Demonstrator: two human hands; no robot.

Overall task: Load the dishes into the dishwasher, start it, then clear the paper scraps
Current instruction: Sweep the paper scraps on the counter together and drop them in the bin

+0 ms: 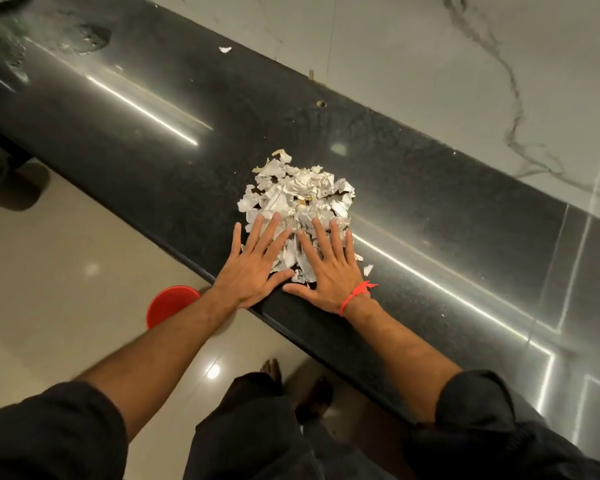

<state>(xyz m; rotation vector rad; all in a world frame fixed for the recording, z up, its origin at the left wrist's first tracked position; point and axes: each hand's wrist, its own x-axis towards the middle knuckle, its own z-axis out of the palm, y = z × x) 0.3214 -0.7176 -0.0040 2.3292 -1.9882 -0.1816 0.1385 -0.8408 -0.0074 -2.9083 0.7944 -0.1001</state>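
Note:
A heap of torn white paper scraps (pixel 300 195) lies on the black stone counter (pixel 174 157), close to its front edge. My left hand (pixel 253 268) rests flat with fingers spread on the near left side of the heap. My right hand (pixel 326 268), with a red thread at the wrist, lies flat on the near right side, fingers over the scraps. Neither hand holds anything. A single stray scrap (pixel 225 49) lies far back on the counter, and another small scrap (pixel 368 269) sits just right of my right hand.
A red round container (pixel 170 303) stands on the cream tiled floor below the counter edge, partly hidden by my left forearm. A white marbled wall (pixel 430 64) runs behind the counter. Wet patches (pixel 90 38) mark the counter's far left. My bare foot (pixel 272 367) is near the counter base.

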